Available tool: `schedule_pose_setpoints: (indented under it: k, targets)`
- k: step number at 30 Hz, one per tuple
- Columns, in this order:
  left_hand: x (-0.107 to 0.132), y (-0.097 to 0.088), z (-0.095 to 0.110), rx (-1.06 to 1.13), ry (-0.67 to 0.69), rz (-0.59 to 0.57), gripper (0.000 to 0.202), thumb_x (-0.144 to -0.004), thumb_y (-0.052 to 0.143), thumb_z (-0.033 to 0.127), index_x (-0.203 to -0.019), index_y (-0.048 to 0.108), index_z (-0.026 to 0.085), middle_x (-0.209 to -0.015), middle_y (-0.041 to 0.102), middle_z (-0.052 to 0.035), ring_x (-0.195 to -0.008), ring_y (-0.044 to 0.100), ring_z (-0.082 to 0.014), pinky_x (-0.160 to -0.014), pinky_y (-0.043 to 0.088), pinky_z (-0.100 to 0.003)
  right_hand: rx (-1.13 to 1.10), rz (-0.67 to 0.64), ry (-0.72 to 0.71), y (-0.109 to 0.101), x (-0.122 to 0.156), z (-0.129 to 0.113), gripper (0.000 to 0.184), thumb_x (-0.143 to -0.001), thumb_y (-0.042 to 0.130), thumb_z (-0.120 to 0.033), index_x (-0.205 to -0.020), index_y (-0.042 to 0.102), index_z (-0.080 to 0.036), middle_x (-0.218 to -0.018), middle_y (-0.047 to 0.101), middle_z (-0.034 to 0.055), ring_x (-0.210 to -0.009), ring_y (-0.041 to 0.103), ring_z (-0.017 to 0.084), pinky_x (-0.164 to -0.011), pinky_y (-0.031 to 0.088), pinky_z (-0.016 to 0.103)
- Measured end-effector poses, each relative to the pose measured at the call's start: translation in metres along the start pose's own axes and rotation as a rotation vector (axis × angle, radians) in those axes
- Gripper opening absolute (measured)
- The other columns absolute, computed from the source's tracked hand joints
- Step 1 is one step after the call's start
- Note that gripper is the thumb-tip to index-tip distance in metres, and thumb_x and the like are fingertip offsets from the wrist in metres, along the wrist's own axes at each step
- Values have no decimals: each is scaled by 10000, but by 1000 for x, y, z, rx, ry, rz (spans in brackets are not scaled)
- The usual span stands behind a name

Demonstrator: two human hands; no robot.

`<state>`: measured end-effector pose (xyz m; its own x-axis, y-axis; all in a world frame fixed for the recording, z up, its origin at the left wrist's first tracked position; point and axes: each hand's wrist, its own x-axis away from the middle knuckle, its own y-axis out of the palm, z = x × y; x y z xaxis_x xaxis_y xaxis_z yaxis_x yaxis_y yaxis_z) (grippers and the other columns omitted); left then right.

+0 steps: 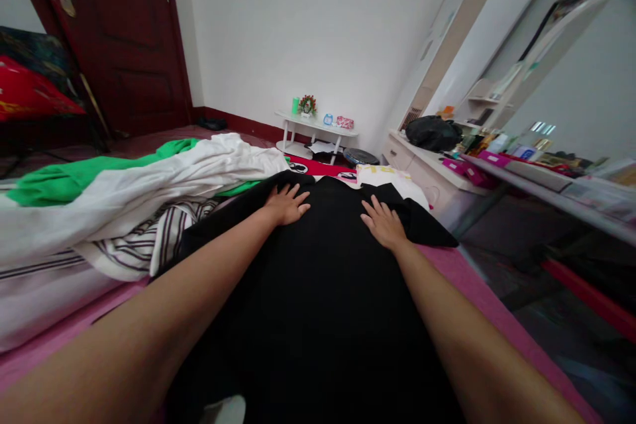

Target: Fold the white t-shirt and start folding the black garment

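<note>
A black garment (332, 291) lies spread out in front of me, its sleeves reaching to both sides. My left hand (287, 205) rests flat on its upper left part, fingers spread. On the upper right part lies my right hand (382, 222), also flat with the fingers apart. Neither hand grips the cloth. Under the garment is a pink bed cover (477, 291). Close to my left arm is a heap of clothes, with a white garment (199, 172), a green garment (94, 175) and a striped garment (163, 232).
A white and yellow pillow (392, 179) lies beyond the right sleeve. Along the right stands a dresser (417, 165) with a black bag (433, 132) and several bottles. A small white table (318, 124) stands by the far wall, and a dark red door (119, 33) is at the left.
</note>
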<state>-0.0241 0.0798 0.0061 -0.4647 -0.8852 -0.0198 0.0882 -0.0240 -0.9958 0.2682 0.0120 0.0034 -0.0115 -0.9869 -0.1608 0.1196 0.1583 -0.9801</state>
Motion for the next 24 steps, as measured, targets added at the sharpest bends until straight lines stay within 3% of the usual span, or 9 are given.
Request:
schedule_pose_setpoints:
  k: [4,10,19,24]
  targets:
    - [27,1,8,-20,35,-3,642,-907,154,611,-1465,239,305,-1550,161,-67,-1409,117,-341,-1090,40,-582,-32,-131,74,1,16,-7,582,-937,128,-553,-1470,192,-329,-1565,100,-5,-1426,77,253,-1115,148,519]
    - [84,-4,14,11,141,-43,689,-898,153,648,-1474,216,276,-1551,126,-108,-1413,92,-335,-1106,91,-530,-100,-172,72,-11,59,-17,595,-929,142,-572,-1472,180,-331,-1561,129,23,-1426,81,246,-1123,117,507]
    - [216,-31,13,54,371,-174,698,-884,271,666,-1474,189,301,-1555,53,-93,-1417,26,-322,-1106,107,-551,-214,-234,-112,-41,161,-19,604,-912,211,-609,-1465,164,-371,-1567,68,13,-1427,37,258,-1116,125,548]
    - [294,-59,3,151,510,-236,727,-850,460,605,-1467,201,320,-1555,91,-74,-1408,123,-325,-1112,196,-513,-327,-197,-193,-58,226,-9,590,-904,319,-583,-1439,296,-336,-1551,167,25,-1418,142,225,-1139,179,450]
